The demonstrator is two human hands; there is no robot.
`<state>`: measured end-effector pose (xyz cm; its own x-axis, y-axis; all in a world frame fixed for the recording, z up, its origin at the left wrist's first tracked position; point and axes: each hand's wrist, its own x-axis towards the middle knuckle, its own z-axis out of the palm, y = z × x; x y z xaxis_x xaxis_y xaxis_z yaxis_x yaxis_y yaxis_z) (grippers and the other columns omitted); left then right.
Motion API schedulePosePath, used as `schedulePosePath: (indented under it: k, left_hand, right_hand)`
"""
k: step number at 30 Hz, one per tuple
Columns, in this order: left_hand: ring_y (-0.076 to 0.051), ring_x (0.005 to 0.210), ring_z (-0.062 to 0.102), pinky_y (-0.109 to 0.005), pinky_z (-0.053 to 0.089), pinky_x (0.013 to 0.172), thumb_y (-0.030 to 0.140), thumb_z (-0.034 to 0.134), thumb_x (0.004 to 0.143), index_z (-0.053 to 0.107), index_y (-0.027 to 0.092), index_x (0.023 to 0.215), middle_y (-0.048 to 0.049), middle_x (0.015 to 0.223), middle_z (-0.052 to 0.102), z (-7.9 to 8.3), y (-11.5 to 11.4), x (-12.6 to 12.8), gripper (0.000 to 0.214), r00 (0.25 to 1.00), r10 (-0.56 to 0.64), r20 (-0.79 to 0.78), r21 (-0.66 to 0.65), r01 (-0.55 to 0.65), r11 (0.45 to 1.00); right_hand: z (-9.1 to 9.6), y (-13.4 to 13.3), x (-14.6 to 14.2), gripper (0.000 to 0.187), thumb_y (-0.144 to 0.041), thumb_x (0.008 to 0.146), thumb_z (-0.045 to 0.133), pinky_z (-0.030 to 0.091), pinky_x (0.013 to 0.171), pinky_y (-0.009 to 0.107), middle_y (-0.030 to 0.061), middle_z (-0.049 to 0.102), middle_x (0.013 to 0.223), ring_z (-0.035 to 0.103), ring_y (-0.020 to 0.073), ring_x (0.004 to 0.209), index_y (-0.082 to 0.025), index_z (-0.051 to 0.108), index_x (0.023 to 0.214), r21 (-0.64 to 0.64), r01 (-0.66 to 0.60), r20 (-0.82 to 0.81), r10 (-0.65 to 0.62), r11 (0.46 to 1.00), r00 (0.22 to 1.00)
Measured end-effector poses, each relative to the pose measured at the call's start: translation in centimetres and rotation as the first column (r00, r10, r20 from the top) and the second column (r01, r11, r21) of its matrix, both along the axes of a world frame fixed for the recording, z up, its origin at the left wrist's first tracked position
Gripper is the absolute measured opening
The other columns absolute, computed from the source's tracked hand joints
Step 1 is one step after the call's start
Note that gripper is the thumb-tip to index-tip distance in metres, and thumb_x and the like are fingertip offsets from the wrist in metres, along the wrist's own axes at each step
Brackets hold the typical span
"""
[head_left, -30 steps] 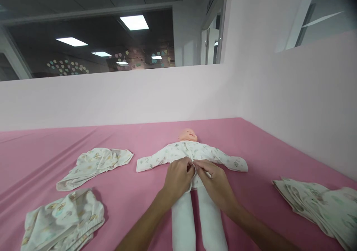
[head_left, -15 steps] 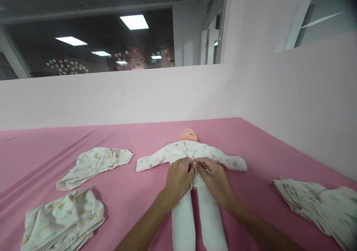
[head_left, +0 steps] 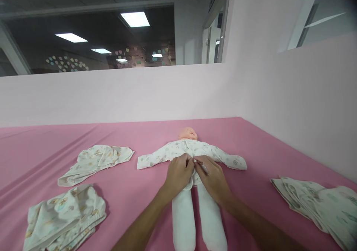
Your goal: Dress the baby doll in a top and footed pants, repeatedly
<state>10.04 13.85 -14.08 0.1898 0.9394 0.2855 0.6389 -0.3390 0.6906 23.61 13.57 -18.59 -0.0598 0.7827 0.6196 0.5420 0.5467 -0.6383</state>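
Note:
A baby doll (head_left: pixel 188 133) lies on its back on the pink sheet, dressed in a white printed baby shirt (head_left: pixel 170 151) with both sleeves spread wide. White leg coverings (head_left: pixel 184 219) stretch toward me. Over the middle of the shirt front, my left hand (head_left: pixel 179 173) pinches the cloth at the front opening. My right hand (head_left: pixel 211 174) is closed on the opposite edge, its fingertips almost meeting the left ones. The fingers hide the exact spot they hold, so any fastener there cannot be made out.
A crumpled printed garment (head_left: pixel 96 161) and a folded printed garment (head_left: pixel 67 215) lie on the left. Folded printed cloth (head_left: pixel 320 202) rests at the right edge. The pink sheet (head_left: pixel 134 202) reaches a white wall (head_left: pixel 111 96) with a window above.
Both hands stay at the shirt's front opening. The right fingers have curled in more, and the lower shirt flap now hangs slightly apart. The view has shifted a little.

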Motion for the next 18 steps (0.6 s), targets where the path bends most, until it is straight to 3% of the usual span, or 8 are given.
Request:
schedulePosePath:
  k: [7, 14, 18]
  left_hand:
    - [-0.012, 0.063, 0.043, -0.025, 0.032, 0.059, 0.034, 0.036, 0.092, 0.038, 0.020, 0.066, 0.0042, 0.065, 0.047, -0.35, 0.12, -0.27, 0.029, 0.992, -0.033, 0.122, -0.035, 0.038, 0.999]
    - [-0.011, 0.063, 0.039, -0.024, 0.032, 0.057, 0.035, 0.038, 0.090, 0.036, 0.020, 0.065, 0.0043, 0.066, 0.042, 0.05, 0.65, -0.46, 0.029, 0.975, -0.053, 0.216, -0.088, 0.073, 0.993]
    - [-0.011, 0.058, 0.036, -0.024, 0.031, 0.055, 0.036, 0.041, 0.089, 0.033, 0.020, 0.062, 0.0048, 0.062, 0.039, 0.14, 0.69, -0.49, 0.032, 0.974, -0.015, 0.225, -0.102, 0.039, 0.994]
  right_hand:
    - [0.19, -0.34, 0.01, 0.017, -0.029, 0.094, 0.046, 0.045, 0.081, 0.038, 0.0033, 0.065, 0.090, 0.056, 0.0206, 0.089, -0.023, 0.060, 0.088, 0.014, 0.043, -0.032, -0.043, 0.999, 0.999]
    - [0.67, -0.85, -0.24, 0.016, -0.027, 0.092, 0.043, 0.046, 0.082, 0.039, 0.0045, 0.063, 0.094, 0.055, 0.0213, 0.092, -0.023, 0.057, 0.087, -0.049, -0.030, -0.026, 0.029, 0.998, 0.999]
    - [0.42, -0.88, -0.10, 0.017, -0.023, 0.089, 0.045, 0.046, 0.086, 0.040, 0.0043, 0.062, 0.100, 0.054, 0.0220, 0.097, -0.024, 0.059, 0.098, -0.063, -0.042, 0.019, 0.043, 0.997, 0.999]
